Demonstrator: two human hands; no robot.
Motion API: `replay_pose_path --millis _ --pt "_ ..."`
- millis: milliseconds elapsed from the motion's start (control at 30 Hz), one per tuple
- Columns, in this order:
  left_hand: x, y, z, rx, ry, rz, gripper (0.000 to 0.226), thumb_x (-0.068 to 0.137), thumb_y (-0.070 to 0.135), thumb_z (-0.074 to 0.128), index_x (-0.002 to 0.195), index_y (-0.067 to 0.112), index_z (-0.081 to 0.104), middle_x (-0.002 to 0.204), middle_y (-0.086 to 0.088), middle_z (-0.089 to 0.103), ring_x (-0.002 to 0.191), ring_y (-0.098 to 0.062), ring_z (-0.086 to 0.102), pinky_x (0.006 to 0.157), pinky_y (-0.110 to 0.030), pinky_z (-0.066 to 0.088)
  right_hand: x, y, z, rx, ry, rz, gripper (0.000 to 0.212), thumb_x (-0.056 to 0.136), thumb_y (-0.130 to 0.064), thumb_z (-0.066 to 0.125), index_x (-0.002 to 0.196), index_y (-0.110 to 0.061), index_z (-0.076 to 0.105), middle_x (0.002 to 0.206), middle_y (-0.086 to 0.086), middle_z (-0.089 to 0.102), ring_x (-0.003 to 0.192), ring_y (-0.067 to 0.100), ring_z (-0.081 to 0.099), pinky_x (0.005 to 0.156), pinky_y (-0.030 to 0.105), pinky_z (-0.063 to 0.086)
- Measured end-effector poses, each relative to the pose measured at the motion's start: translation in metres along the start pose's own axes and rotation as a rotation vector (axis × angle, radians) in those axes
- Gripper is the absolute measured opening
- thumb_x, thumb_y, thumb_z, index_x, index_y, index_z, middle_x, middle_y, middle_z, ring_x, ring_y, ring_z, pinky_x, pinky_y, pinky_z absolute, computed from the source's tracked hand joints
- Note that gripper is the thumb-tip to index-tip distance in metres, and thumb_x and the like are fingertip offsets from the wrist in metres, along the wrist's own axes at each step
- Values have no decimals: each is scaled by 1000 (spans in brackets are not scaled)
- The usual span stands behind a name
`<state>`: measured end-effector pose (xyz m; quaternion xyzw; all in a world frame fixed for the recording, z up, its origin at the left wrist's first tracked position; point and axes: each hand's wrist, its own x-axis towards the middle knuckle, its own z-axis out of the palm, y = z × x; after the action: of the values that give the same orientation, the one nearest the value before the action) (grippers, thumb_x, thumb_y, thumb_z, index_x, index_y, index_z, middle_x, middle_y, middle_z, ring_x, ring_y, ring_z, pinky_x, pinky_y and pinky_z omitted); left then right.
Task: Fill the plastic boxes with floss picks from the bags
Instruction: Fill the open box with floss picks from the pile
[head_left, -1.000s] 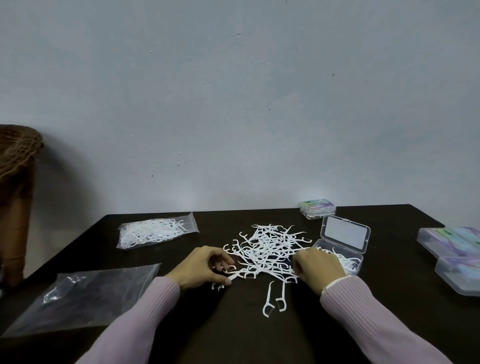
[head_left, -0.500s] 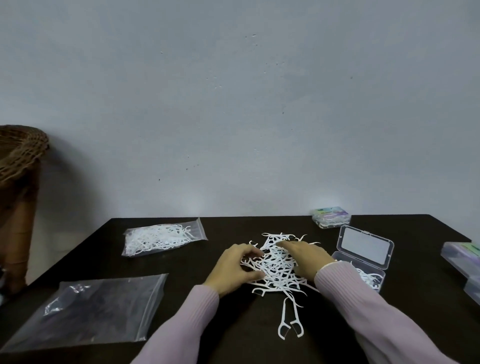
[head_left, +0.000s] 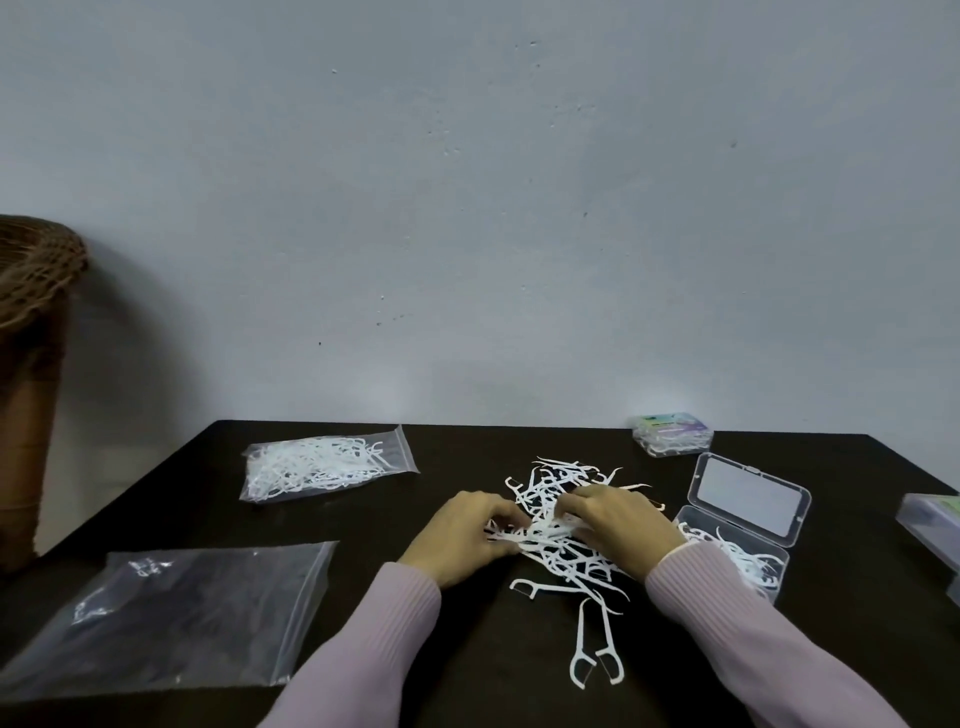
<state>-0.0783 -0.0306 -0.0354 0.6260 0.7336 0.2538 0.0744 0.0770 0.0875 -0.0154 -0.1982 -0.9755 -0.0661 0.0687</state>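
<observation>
I was in the gathering step: both my hands were down on the loose pile of floss picks (head_left: 558, 525) in the middle of the bench (head_left: 467, 649), raking a bundle together to carry to the open box (head_left: 737, 556) at the right. My left hand (head_left: 457, 538) had its fingers curled in at the pile's left edge, pinching some picks against the thumb; my right hand (head_left: 618, 525) lay curled over the middle of the heap, gripping a clump. The open box already held some picks in its tray, its clear lid (head_left: 748, 499) folded back toward the far side, so I judged it only partly filled. The next move, as I saw it, called for lifting the clump clear without dragging tangled strays along, swinging it right and laying it lengthwise into the tray. Two picks (head_left: 595, 654) lay apart at the near side, heads toward me, and would need collecting later. A full bag (head_left: 322, 465) waited at the far left, an empty-looking bag (head_left: 171, 618) lay near left, a closed box (head_left: 672, 434) sat at the far right, and more boxes (head_left: 930, 519) showed at the right edge. Compared with a second before, my hands had moved farther into the heap and closer together, the right one leaving the box side to come onto the centre.
</observation>
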Motion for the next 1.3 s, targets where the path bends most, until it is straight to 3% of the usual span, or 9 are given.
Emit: replay_pose_path --millis 167,233,267,367,500,667,833,1033,1300 --pt "-4 4 3 171 103 83 26 91 23 60 115 25 66 110 5 65 103 -10 56 89 -22 42 -3 0 0 -45 56 -58 18 94 -16 48 109 -15 58 109 2 61 102 21 58 76 29 43" --pt "-6 6 3 204 135 123 25 93 24 56 116 23 65 109 3 65 102 -11 56 90 -24 42 -7 2 0 -35 138 -99 11 79 -15 69 88 -17 64 85 0 66 79 19 65 59 28 46" --pt "-7 6 4 212 152 142 25 94 24 54 116 22 65 108 2 65 101 -12 57 89 -24 42 -9 4 2 -33 189 -114 20 64 -16 80 74 -19 64 69 -4 63 61 15 64 46 25 44" --pt "-7 7 5 224 216 188 22 96 24 50 110 18 65 102 -1 64 97 -14 57 83 -23 41 -11 9 3 -49 267 -114 26 53 -18 83 63 -21 59 52 -8 55 41 10 55 32 22 37" --pt "-7 4 6 211 318 236 24 98 28 47 108 17 65 97 -2 63 91 -16 59 77 -20 37 -18 10 -1 79 356 -128 6 69 -21 64 69 -21 58 60 -10 59 49 10 58 38 22 41" --pt "-7 11 3 133 363 245 23 92 30 58 106 19 70 88 0 68 80 -13 63 74 -22 49 -24 18 -11 319 316 12 8 88 -18 60 93 -12 62 88 -3 66 78 15 61 69 27 46" --pt "-6 26 2 -122 332 142 27 84 26 69 110 19 71 93 5 72 79 4 62 74 -4 40 -36 30 -19 520 381 60 7 84 -13 66 90 -13 65 78 -13 61 70 -4 57 66 9 42" --pt "3 48 2 -449 218 12 23 76 13 77 99 9 74 79 11 70 77 2 68 74 -16 54 -57 45 -32 720 441 193 17 79 -9 70 78 -23 61 69 -15 64 68 -7 61 62 5 45" --pt "22 71 17 -526 185 -19 21 74 12 78 94 8 74 80 7 72 77 0 69 70 -13 52 -90 75 -34 876 503 459 18 76 -10 72 83 -24 64 86 -8 65 84 4 61 69 16 50"
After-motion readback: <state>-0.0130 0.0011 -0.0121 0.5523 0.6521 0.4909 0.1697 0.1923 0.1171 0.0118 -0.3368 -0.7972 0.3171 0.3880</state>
